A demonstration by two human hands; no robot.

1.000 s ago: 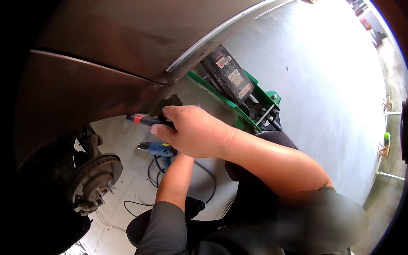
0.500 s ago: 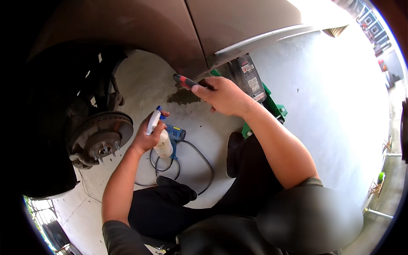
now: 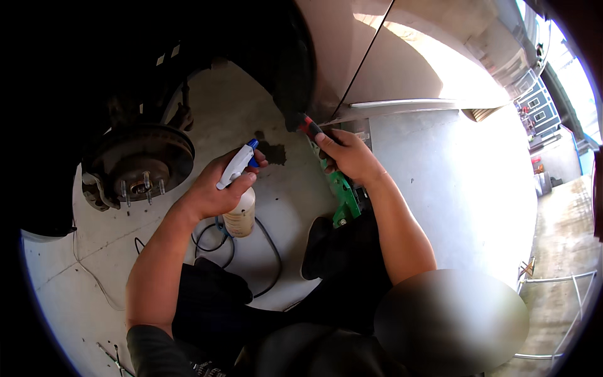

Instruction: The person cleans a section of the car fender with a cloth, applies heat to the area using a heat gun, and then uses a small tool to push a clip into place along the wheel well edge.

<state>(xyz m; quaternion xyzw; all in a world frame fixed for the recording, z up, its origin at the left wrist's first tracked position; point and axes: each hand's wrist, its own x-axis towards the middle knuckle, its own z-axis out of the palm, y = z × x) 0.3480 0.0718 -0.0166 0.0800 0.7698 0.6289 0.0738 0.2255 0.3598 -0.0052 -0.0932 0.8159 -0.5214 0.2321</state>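
My left hand (image 3: 217, 187) is wrapped round the neck of a spray bottle (image 3: 240, 218), its fingers at the white and blue trigger head. The bottle has a pale, translucent body and hangs above the floor. My right hand (image 3: 353, 157) grips a red-and-black stick-like tool (image 3: 308, 127) near the lower edge of the wheel arch; its kind is unclear. To the left of my left hand is a dark brake disc (image 3: 169, 154) with bare wheel studs (image 3: 147, 181). Neither hand touches the disc.
A tan car body (image 3: 402, 69) spans the top, with a dark wheel arch (image 3: 276, 50). Beneath its sill stands a green floor jack (image 3: 344, 196), close to my right forearm. A black cord (image 3: 276, 264) loops on the concrete by my feet. A dark wet patch (image 3: 273, 154) marks the floor.
My view has shifted, so the car's panel seam appears farther right. The red-and-black tool now sits closer to the wheel arch edge. Both hands keep their holds; the spray bottle now covers the blue power tool.
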